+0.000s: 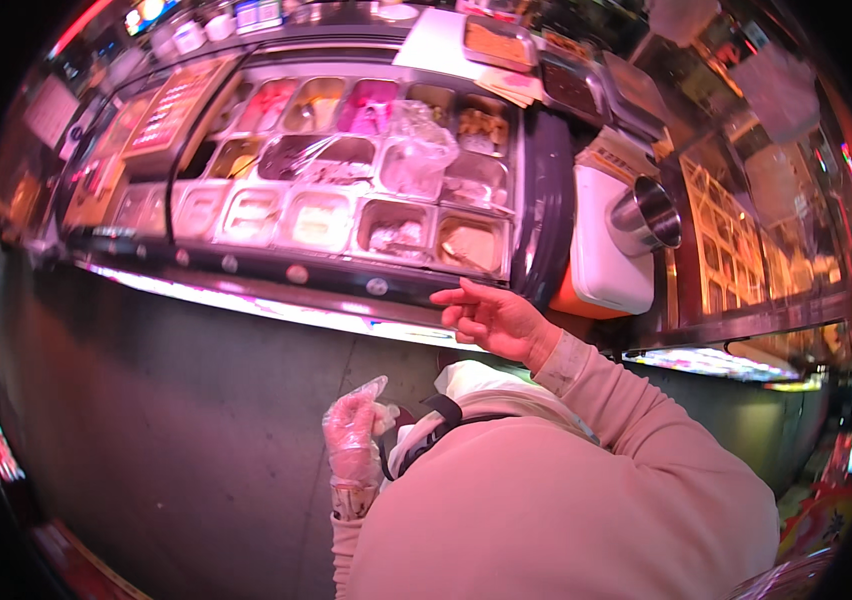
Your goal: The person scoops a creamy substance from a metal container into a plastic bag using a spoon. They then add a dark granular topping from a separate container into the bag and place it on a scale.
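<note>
My right hand (499, 319) is bare and held over the front edge of a food prep counter (336, 283). Its index finger points left, the other fingers are loosely bent, and nothing is in it. Lower down, beside my waist, is my left hand (353, 431) in a clear plastic glove. Its fingers are curled, and whether anything lies inside them is hidden. Closest to my right hand is a metal pan of pale food (468, 244). Left of that sits another pan with a shiny filling (396, 229). Crumpled clear plastic (423, 139) covers part of the pans behind.
Right of the pans, a steel cup (647, 215) lies tilted on a white-lidded box (609, 255). Lidded pans (318, 220) fill the front left, with a wooden tray (174, 112) beyond. Farther back are a white board (433, 41) and a container of orange-brown food (498, 43).
</note>
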